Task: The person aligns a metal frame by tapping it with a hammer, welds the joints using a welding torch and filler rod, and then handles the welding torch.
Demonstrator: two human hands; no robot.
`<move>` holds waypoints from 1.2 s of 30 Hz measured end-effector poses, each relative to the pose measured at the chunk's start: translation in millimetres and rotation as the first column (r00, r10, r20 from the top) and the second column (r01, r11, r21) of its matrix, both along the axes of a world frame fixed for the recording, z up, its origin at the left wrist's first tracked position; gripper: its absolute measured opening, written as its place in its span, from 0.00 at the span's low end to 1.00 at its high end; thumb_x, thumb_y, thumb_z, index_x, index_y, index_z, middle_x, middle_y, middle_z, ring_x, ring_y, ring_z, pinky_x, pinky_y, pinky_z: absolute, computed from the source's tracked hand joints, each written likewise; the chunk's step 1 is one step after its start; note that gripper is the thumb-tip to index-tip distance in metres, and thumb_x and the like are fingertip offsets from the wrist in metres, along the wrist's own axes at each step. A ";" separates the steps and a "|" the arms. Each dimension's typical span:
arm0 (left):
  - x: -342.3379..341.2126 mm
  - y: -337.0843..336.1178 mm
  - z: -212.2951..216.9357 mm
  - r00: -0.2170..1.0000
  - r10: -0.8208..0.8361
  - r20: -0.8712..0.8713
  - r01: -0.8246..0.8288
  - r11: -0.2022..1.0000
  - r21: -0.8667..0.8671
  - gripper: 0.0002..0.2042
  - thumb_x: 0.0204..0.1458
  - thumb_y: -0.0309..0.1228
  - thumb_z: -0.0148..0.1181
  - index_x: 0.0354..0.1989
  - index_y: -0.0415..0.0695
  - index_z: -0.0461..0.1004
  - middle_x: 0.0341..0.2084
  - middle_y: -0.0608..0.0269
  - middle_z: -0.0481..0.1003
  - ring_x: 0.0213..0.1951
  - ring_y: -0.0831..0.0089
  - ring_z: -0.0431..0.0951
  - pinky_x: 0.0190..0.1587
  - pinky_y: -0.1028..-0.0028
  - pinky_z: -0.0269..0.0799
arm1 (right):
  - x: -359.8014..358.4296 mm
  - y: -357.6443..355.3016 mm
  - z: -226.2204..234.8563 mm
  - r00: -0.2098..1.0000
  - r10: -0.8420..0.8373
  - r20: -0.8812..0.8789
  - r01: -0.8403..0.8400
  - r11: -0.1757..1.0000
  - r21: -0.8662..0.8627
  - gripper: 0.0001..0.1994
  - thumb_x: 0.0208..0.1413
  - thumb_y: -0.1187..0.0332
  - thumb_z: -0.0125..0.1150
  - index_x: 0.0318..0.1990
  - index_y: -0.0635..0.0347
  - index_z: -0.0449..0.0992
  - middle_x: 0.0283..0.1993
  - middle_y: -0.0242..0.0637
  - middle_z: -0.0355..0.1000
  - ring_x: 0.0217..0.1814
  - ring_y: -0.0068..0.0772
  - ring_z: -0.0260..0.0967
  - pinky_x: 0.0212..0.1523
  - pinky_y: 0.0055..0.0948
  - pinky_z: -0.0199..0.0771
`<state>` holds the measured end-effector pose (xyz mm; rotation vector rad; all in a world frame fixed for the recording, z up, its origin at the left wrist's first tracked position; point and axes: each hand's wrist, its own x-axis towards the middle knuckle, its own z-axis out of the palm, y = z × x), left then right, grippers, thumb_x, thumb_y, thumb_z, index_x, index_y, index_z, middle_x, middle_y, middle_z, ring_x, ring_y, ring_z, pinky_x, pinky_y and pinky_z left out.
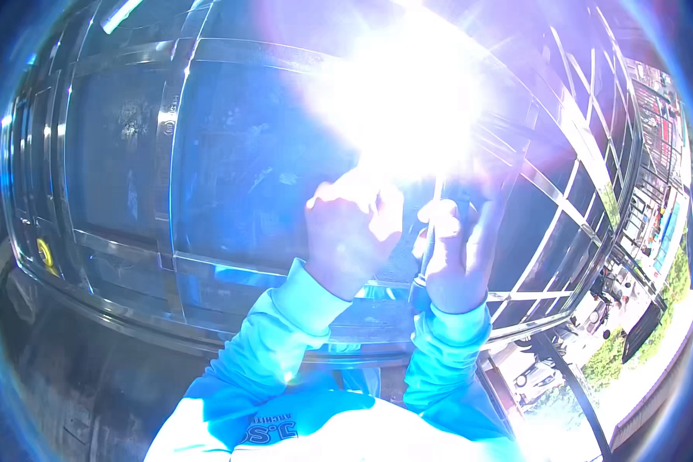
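Observation:
My right hand point(456, 262) is wrapped round a slim, rod-like tool point(423, 271). A thin pale length of it rises above the fingers, and its upper end is lost in a fierce white glare. Just left of it, my left hand point(354, 231) is closed, with curled fingers reaching the lower edge of that glare. Whatever those fingers grip is washed out. Both hands are over a large frame of shiny metal bars point(123, 246) with dark panels point(231, 169) between them. The brightness hides the spot just beyond my fingertips.
More metal bars point(566, 204) cross at the right. A round yellow object point(47, 254) sits by the frame's left edge. Beyond the right edge, far below, are green plants point(604, 360) and scattered items. A dark curved bar point(581, 396) stands at the lower right.

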<state>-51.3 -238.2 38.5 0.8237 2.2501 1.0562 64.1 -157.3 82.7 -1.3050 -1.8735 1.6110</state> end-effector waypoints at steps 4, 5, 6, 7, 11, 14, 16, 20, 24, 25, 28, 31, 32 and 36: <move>3.6 1.3 -2.8 0.992 0.120 0.030 -0.123 0.987 0.102 0.20 0.55 0.23 0.60 0.58 0.43 0.81 0.29 0.49 0.81 0.26 0.60 0.81 0.31 0.67 0.76 | -7.9 -8.5 3.6 0.993 -0.098 0.061 0.100 0.994 -0.033 0.31 0.70 0.67 0.52 0.76 0.59 0.50 0.43 0.38 0.75 0.27 0.16 0.66 0.25 0.19 0.66; 4.2 2.1 -6.0 0.994 0.108 -0.027 -0.105 0.989 0.108 0.21 0.55 0.23 0.60 0.59 0.42 0.80 0.29 0.50 0.81 0.26 0.60 0.82 0.31 0.67 0.76 | -8.0 -8.3 3.6 0.993 -0.099 0.062 0.101 0.994 -0.030 0.31 0.70 0.67 0.52 0.76 0.59 0.50 0.43 0.38 0.75 0.27 0.16 0.66 0.25 0.19 0.66; 4.4 1.8 -5.5 0.994 0.107 -0.026 -0.104 0.989 0.109 0.21 0.55 0.23 0.60 0.59 0.42 0.80 0.29 0.50 0.81 0.26 0.60 0.82 0.31 0.67 0.76 | -8.1 -8.1 2.8 0.992 -0.105 0.073 0.106 0.994 -0.005 0.30 0.70 0.67 0.52 0.76 0.59 0.50 0.42 0.38 0.75 0.27 0.17 0.67 0.25 0.19 0.67; 4.2 1.3 -3.7 0.996 0.088 -0.018 -0.086 0.992 0.096 0.21 0.55 0.24 0.61 0.59 0.42 0.80 0.30 0.49 0.82 0.27 0.60 0.82 0.31 0.67 0.76 | -8.2 -7.7 2.4 0.990 -0.112 0.083 0.111 0.994 0.020 0.30 0.70 0.67 0.52 0.76 0.59 0.50 0.42 0.38 0.75 0.26 0.17 0.67 0.24 0.19 0.67; 3.1 0.5 -3.5 0.997 0.071 -0.032 -0.067 0.992 0.110 0.20 0.55 0.24 0.61 0.58 0.41 0.81 0.32 0.49 0.82 0.28 0.59 0.83 0.32 0.66 0.76 | -6.9 -6.4 5.1 0.993 -0.084 0.081 0.085 0.996 -0.011 0.30 0.70 0.67 0.52 0.76 0.59 0.50 0.41 0.39 0.75 0.27 0.18 0.67 0.25 0.20 0.68; 4.2 0.0 -8.9 0.994 0.091 -0.063 -0.078 0.981 0.179 0.20 0.55 0.23 0.61 0.57 0.41 0.81 0.31 0.48 0.82 0.27 0.60 0.83 0.30 0.66 0.76 | -6.6 -6.2 3.3 0.993 -0.086 0.076 0.087 0.996 -0.015 0.29 0.71 0.67 0.51 0.75 0.60 0.51 0.41 0.40 0.75 0.27 0.17 0.67 0.25 0.20 0.68; 4.6 4.2 -10.8 0.990 0.129 -0.052 -0.117 0.974 0.196 0.19 0.55 0.22 0.60 0.57 0.41 0.81 0.28 0.50 0.81 0.25 0.64 0.82 0.30 0.66 0.75 | -3.4 -3.9 0.0 0.997 -0.025 0.066 0.021 0.998 0.061 0.29 0.71 0.66 0.51 0.75 0.61 0.52 0.43 0.41 0.76 0.28 0.16 0.67 0.26 0.19 0.68; 3.3 5.0 -1.8 0.988 0.132 0.077 -0.143 0.978 0.152 0.21 0.56 0.23 0.58 0.59 0.43 0.81 0.24 0.55 0.79 0.25 0.68 0.80 0.32 0.70 0.76 | -7.7 -5.3 2.2 0.996 -0.081 0.036 0.080 0.996 0.043 0.30 0.70 0.66 0.53 0.75 0.62 0.51 0.48 0.44 0.76 0.30 0.17 0.68 0.27 0.19 0.69; 2.2 1.9 -1.7 0.997 0.074 0.000 -0.074 0.997 0.025 0.21 0.56 0.24 0.60 0.59 0.44 0.80 0.28 0.51 0.80 0.27 0.59 0.83 0.32 0.65 0.77 | -6.2 -8.0 2.6 0.993 -0.079 0.087 0.076 0.996 0.042 0.30 0.70 0.68 0.53 0.76 0.59 0.50 0.40 0.39 0.76 0.25 0.17 0.67 0.25 0.19 0.67; 2.2 1.7 -2.4 0.997 0.074 0.001 -0.074 0.997 0.025 0.21 0.56 0.24 0.60 0.59 0.44 0.80 0.28 0.51 0.80 0.27 0.59 0.83 0.32 0.65 0.77 | -7.1 -8.1 3.0 0.993 -0.079 0.087 0.076 0.996 0.041 0.30 0.70 0.68 0.53 0.76 0.59 0.50 0.40 0.39 0.76 0.25 0.17 0.67 0.25 0.19 0.67; 3.4 1.1 -5.7 0.996 0.085 -0.014 -0.084 0.992 0.099 0.20 0.55 0.24 0.61 0.59 0.44 0.80 0.28 0.51 0.80 0.28 0.58 0.83 0.32 0.64 0.77 | -8.8 -7.5 5.0 0.991 -0.096 0.089 0.095 0.995 0.020 0.30 0.70 0.69 0.53 0.76 0.59 0.50 0.37 0.38 0.75 0.24 0.17 0.67 0.25 0.20 0.66; 3.9 0.2 -8.2 0.994 0.088 -0.071 -0.075 0.983 0.169 0.20 0.55 0.24 0.62 0.58 0.42 0.80 0.30 0.51 0.81 0.28 0.57 0.83 0.32 0.64 0.77 | -8.1 -7.2 5.3 0.990 -0.099 0.097 0.099 0.995 0.013 0.30 0.70 0.69 0.52 0.75 0.60 0.50 0.35 0.37 0.75 0.24 0.17 0.67 0.24 0.19 0.66; 3.9 0.0 -7.1 0.994 0.085 -0.065 -0.073 0.984 0.159 0.20 0.55 0.23 0.62 0.58 0.42 0.80 0.30 0.50 0.82 0.29 0.57 0.84 0.33 0.64 0.77 | -7.2 -6.9 4.1 0.992 -0.089 0.090 0.087 0.996 0.025 0.30 0.71 0.69 0.52 0.75 0.60 0.50 0.35 0.37 0.74 0.24 0.17 0.67 0.24 0.19 0.65; 3.6 -0.6 -6.7 0.995 0.089 -0.042 -0.081 0.983 0.167 0.20 0.54 0.23 0.62 0.57 0.41 0.81 0.32 0.48 0.83 0.30 0.55 0.84 0.34 0.63 0.78 | -7.1 -6.7 3.6 0.994 -0.073 0.086 0.070 0.997 0.034 0.29 0.72 0.68 0.51 0.75 0.60 0.50 0.35 0.36 0.74 0.24 0.17 0.66 0.24 0.19 0.65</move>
